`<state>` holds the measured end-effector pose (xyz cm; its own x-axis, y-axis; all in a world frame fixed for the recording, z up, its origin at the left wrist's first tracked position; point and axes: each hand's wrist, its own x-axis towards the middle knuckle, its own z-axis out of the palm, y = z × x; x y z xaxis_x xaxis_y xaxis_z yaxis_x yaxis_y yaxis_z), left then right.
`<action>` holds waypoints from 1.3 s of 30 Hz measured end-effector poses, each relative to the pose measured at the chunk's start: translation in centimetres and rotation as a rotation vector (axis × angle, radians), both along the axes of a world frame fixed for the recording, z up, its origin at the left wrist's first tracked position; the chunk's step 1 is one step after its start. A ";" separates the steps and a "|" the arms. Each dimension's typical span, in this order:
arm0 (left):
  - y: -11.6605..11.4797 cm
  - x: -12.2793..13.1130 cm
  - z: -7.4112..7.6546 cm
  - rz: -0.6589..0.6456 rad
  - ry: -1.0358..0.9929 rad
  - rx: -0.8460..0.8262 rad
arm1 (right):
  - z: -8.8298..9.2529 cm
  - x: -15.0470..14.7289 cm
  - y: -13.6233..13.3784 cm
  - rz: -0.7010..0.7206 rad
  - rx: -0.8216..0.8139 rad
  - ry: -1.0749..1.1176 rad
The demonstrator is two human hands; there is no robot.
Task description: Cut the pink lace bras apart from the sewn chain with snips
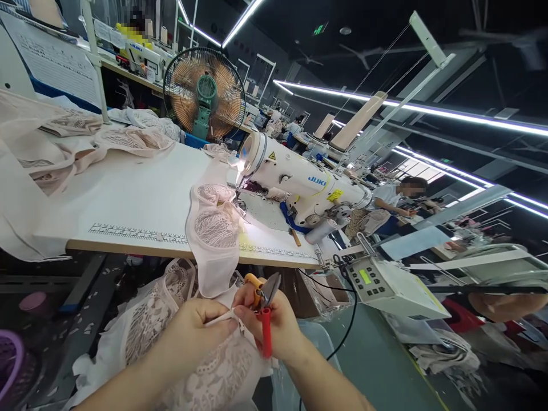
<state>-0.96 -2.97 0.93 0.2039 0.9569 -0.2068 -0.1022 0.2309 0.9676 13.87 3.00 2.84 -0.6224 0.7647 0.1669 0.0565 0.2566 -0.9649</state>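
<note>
Pinching: left hand [209,328] and right hand [272,322] grip cloth [219,315].
Scissors [264,292]: also in right hand.
Cloth: at six o'clock from bra [214,228], its edge apparently being worked.
Blades [274,285]: next move likely calls for keeping them clear.

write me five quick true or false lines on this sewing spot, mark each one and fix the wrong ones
1. The right hand holds scissors. True.
2. The left hand is empty. False: the left hand pinches pale fabric.
3. A lace garment piece lies partly on the table and hangs over its near edge. True.
4. The sewing machine is black. False: the sewing machine is white.
5. The fan has a red motor housing. False: the fan's motor housing is green.
</note>
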 end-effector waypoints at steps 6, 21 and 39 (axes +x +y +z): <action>1.4 -0.2 -0.6 0.029 0.012 -0.090 | -0.3 1.9 2.6 0.174 0.010 -0.191; 4.9 -0.2 -0.4 -0.048 0.040 -0.243 | -0.7 5.6 4.1 0.391 0.200 -0.865; 6.1 -0.4 -0.5 -0.033 0.024 -0.329 | -3.4 6.1 3.7 0.149 -0.080 -0.569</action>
<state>-1.35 3.09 0.47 0.2254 0.8309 -0.5086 -0.0674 0.5341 0.8427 19.92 6.73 -0.59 -0.6988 0.6589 -0.2785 0.5393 0.2294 -0.8103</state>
